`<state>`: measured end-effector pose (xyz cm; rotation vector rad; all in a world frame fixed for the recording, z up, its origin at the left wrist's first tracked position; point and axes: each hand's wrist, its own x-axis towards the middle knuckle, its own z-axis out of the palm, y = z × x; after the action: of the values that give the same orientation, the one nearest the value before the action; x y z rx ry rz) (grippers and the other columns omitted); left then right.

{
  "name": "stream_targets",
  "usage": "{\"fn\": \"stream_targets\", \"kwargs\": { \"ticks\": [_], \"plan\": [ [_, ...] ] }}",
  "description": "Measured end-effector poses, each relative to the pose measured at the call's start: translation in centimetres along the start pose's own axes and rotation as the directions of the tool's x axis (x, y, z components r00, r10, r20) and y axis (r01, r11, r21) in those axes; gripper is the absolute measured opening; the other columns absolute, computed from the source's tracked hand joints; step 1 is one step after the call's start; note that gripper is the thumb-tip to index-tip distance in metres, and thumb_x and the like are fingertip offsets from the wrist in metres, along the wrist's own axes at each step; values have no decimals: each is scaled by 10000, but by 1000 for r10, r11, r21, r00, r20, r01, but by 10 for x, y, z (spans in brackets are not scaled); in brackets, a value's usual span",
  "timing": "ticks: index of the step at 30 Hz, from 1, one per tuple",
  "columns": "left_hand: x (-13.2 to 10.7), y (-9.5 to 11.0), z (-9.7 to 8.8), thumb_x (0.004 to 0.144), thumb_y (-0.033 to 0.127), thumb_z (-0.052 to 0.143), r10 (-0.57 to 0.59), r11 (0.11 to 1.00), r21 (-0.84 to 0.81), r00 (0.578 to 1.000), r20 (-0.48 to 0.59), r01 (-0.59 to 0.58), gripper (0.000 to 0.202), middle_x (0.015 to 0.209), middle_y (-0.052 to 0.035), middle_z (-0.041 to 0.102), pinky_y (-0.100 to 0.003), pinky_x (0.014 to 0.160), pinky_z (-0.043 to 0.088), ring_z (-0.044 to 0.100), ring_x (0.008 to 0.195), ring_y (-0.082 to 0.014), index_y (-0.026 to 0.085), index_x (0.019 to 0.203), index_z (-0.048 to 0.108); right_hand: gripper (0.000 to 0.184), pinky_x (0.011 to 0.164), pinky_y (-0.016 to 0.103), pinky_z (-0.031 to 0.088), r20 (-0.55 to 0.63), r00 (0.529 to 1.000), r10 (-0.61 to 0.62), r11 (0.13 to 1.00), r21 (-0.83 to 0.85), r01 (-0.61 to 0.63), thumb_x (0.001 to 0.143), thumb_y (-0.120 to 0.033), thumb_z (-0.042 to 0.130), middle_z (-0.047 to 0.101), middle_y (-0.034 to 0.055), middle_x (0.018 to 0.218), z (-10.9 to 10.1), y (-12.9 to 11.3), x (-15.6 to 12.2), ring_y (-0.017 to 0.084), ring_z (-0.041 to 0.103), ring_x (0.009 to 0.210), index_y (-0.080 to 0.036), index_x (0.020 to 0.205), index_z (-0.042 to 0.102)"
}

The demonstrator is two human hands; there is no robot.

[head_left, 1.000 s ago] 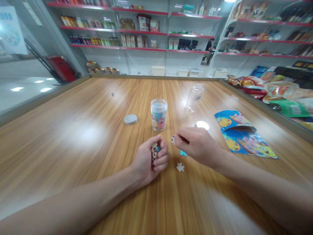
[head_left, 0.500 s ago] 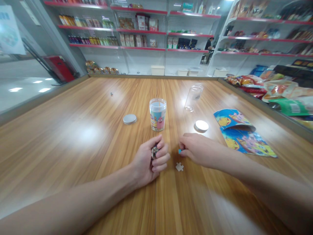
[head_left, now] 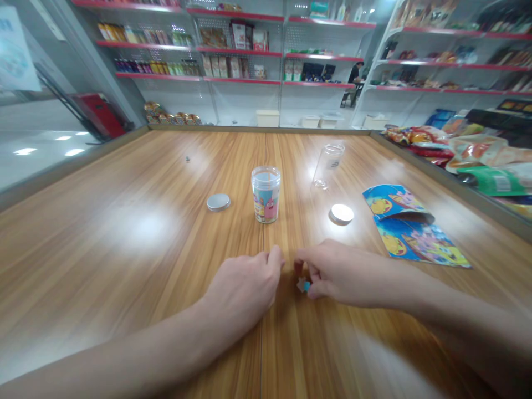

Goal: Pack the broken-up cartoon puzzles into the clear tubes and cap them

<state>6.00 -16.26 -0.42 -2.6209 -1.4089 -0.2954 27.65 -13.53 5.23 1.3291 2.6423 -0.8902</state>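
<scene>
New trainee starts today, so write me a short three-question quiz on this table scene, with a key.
1. What does the right hand pinch against the table?
A. a lid
B. a puzzle piece
C. a snack packet
2. True or false: the clear jar is to the left of the printed jar.
3. How many round lids lie loose on the table, and what colours are they?

Key
1. B.
2. False: the clear jar is to the right of the printed jar and farther from the person.
3. Two: a grey lid left of the printed jar and a white lid to its right.
</scene>
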Motion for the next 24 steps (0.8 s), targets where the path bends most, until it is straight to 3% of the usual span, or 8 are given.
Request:
{"fn": "stream_targets", "kwargs": {
  "ticks": [5, 9, 12, 14, 16, 18, 21, 24],
  "plan": [
    [-1, 9, -1, 1020, 314, 415, -66, 997, 36, 984, 166, 61, 196, 698, -70, 678, -274, 439, 349, 691, 578, -266, 171, 925, 508, 132, 612, 279, 400, -50, 999, -11, 990, -138, 4, 755, -243, 724, 703, 42, 836, 10, 0, 2, 200, 644, 768, -197, 871, 683],
    [7, 2, -3, 1005, 395, 424, -127, 992, 4, 967, 221, 129, 262, 700, -107, 683, -288, 495, 419, 701, 622, -289, 156, 930, 502, 160, 525, 251, 347, -103, 995, -3, 997, -78, -5, 701, -235, 782, 662, -7, 731, 9, 2, 9, 145, 579, 642, -202, 798, 660],
    [12, -5, 0, 996, 351, 409, -132, 979, -133, 975, 178, 157, 212, 706, -80, 671, -279, 524, 406, 681, 621, -257, 170, 924, 494, 188, 493, 229, 341, -145, 988, -59, 993, 91, 73, 721, -260, 801, 606, -40, 636, 13, 9, 21, 105, 528, 560, -190, 738, 626],
    [15, -9, 4, 996, 331, 402, -171, 915, -362, 984, 59, 181, 200, 702, -36, 636, -255, 548, 393, 642, 616, -193, 184, 880, 473, 204, 533, 220, 393, -263, 955, -135, 948, 246, 202, 761, -287, 789, 600, -42, 652, 20, 15, 30, 97, 539, 584, -183, 752, 614],
    [18, -10, 8, 999, 367, 416, -297, 717, -668, 954, -35, 199, 254, 659, 11, 560, -222, 541, 384, 570, 573, -127, 190, 817, 430, 229, 553, 218, 411, -452, 880, -146, 893, 322, 314, 804, -321, 763, 575, -39, 675, 28, 17, 37, 93, 520, 601, -179, 768, 586],
    [22, -9, 9, 992, 438, 437, -392, 369, -907, 919, 47, 204, 316, 585, 56, 460, -183, 464, 355, 467, 472, -83, 199, 792, 387, 253, 540, 219, 392, -593, 789, -160, 871, 292, 396, 828, -336, 747, 547, -36, 692, 37, 15, 41, 87, 478, 595, -179, 768, 558],
    [27, -7, 5, 960, 518, 474, -198, -114, -936, 915, 350, 333, 341, 496, 98, 361, -148, 297, 246, 366, 326, -75, 218, 825, 384, 272, 560, 223, 386, -671, 700, -245, 857, 187, 480, 837, -341, 751, 538, -31, 716, 45, 7, 42, 84, 465, 607, -179, 763, 546],
    [31, -11, -2, 939, 488, 503, 45, -290, -828, 871, 489, 480, 291, 503, 83, 426, -152, 233, 278, 446, 309, -107, 218, 859, 426, 306, 587, 228, 397, -673, 695, -254, 861, 170, 479, 826, -365, 772, 534, -36, 705, 47, 2, 45, 87, 473, 617, -182, 740, 542]
  ]
}}
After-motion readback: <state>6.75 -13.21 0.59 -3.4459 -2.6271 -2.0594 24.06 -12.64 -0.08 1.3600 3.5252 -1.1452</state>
